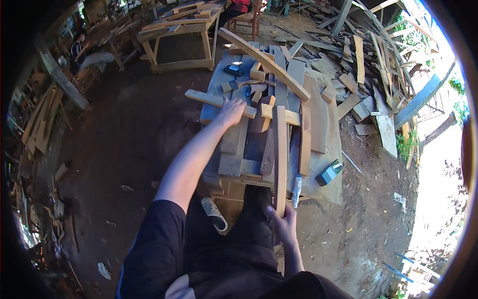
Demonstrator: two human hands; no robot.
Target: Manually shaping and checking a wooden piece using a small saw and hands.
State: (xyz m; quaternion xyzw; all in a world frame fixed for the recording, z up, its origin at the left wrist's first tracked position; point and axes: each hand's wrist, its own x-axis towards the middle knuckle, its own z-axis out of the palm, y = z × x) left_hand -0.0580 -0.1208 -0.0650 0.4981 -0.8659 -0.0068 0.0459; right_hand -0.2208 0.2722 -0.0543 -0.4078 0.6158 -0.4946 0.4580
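Observation:
My left hand [232, 110] is closed over a short wooden bar [205, 97] lying across the left side of the workbench. In my right hand [285, 224], low and close to my body, is the near end of a long wooden strip [280, 154]. The strip's far end reaches over the bench beside a light wood block [268, 110]. Right of the strip lies a narrow piece with a whitish wrapped end [297, 187]. A longer wooden beam [269, 62] slants across the far part of the bench.
Boards cover much of the workbench [326, 187]. A dark green and black box [329, 172] sits at its right, and a black object [233, 70] farther back. Scrap wood [358, 99] is heaped at the right. Another table [179, 65] stands behind; a person in red [241, 6] is beyond.

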